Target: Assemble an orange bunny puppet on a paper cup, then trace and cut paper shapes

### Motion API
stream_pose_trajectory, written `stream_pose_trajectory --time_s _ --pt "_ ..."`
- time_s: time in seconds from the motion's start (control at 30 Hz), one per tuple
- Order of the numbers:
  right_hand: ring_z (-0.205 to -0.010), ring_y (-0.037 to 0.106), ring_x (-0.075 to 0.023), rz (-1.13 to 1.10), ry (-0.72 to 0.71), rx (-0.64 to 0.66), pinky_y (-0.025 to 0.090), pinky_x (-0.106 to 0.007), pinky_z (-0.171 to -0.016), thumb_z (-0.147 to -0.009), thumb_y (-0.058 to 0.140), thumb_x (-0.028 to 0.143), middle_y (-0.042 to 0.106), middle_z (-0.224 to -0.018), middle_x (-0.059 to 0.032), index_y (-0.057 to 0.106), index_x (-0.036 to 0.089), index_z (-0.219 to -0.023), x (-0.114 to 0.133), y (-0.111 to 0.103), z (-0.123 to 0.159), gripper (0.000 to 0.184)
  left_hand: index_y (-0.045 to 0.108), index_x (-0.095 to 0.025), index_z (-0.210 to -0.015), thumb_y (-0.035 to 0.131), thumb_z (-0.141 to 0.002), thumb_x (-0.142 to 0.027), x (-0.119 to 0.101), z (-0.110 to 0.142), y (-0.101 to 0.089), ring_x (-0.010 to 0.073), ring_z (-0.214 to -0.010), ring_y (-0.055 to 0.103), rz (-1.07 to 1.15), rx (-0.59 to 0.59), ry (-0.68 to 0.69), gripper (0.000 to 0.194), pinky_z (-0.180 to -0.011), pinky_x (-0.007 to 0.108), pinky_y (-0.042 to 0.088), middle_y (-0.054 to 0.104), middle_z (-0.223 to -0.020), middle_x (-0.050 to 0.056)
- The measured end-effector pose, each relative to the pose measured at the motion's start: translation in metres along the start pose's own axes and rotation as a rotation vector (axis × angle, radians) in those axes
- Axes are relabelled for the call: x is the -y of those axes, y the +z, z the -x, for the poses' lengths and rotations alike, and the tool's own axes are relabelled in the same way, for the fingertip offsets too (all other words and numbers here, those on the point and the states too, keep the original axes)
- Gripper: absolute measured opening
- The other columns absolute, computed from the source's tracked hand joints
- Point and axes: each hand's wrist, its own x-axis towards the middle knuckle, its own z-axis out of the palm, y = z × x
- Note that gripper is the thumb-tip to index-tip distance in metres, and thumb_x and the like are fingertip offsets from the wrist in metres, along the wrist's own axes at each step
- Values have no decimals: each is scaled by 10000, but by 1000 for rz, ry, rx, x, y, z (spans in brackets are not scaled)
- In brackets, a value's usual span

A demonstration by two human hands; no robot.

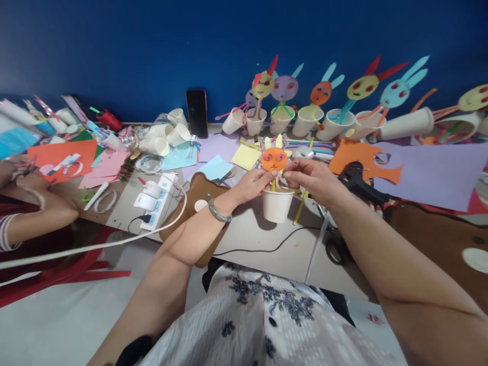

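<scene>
An orange paper rabbit face with pale yellow ears and pink eyes stands on a yellow stem above a white paper cup. My left hand is closed at the left of the stem, its thumb and fingertips just under the face. At the other side my right hand pinches with thumb and forefinger close to the face's lower right edge. Whatever small piece lies between those right fingertips is too hidden to name. A yellow pipe cleaner lies slanted on the table right of the cup.
Finished rabbit figures in paper cups line the blue wall. A black glue gun and scissors lie at right. Left are a power strip, a phone and another person's arm. A white cable crosses the left side.
</scene>
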Motion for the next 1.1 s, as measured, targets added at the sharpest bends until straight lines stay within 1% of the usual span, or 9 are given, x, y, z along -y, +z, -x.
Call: stream_pose_trajectory --time_s 0.13,0.23,0.33,0.5,0.67,0.73,0.83,0.97,1.1 --pt "-669 648 -186 103 -4 19 520 -314 -596 -691 938 516 721 -727 -23 686 256 -743 2 0 0 366 436 -223 -643 542 -941 -794 4 -1 0 128 -674 400 -10 -23 30 653 -670 310 369 419 -646 -35" --pt "-671 646 -195 147 -24 -5 528 -313 -580 -688 950 543 713 -702 -17 691 262 -736 1 1 0 385 418 -231 -644 508 -984 -715 7 -2 1 131 -662 408 -17 -4 51 599 -652 311 360 413 -634 -33" --pt "-648 625 -189 166 -36 -30 502 -308 -555 -683 947 577 698 -678 -15 688 259 -725 0 2 1 413 419 -228 -652 507 -1006 -680 7 -3 1 130 -672 411 -29 -11 53 581 -662 309 362 415 -652 -33" --pt "-637 601 -180 211 -53 -25 445 -303 -544 -706 918 625 683 -666 -12 679 256 -727 -2 4 3 440 425 -227 -670 522 -1010 -678 7 -3 0 139 -715 435 -60 -39 55 573 -718 313 388 435 -681 -31" --pt "-663 611 -191 194 -60 -27 476 -318 -588 -686 925 644 692 -701 -14 671 260 -717 -13 5 -2 462 451 -230 -689 475 -976 -776 14 -4 0 159 -745 458 -67 -76 182 617 -753 335 397 483 -715 -7" --pt "-671 616 -190 174 -57 -21 488 -320 -605 -681 919 647 707 -719 -11 687 259 -719 -17 5 -4 453 470 -225 -693 471 -984 -772 16 -4 0 167 -773 474 -82 -93 200 619 -774 337 403 501 -732 3" --pt "-703 649 -188 162 -57 -4 517 -326 -666 -715 892 612 751 -771 -13 744 256 -740 -16 6 -3 387 499 -212 -706 484 -1023 -699 18 -5 1 162 -786 491 -80 -96 158 581 -784 327 415 526 -749 5" --pt "-787 706 -225 244 -79 -28 544 -348 -732 -747 876 551 804 -830 -18 816 279 -781 -7 6 2 280 505 -203 -710 514 -1033 -644 17 -6 1 147 -755 480 -42 -68 115 547 -766 318 412 513 -735 -12" --pt "-824 719 -254 284 -93 -41 548 -371 -758 -760 872 552 807 -832 -20 803 294 -737 -1 7 5 268 472 -207 -671 569 -1021 -590 13 -5 0 131 -704 441 -18 -30 48 528 -715 310 384 463 -691 -32"
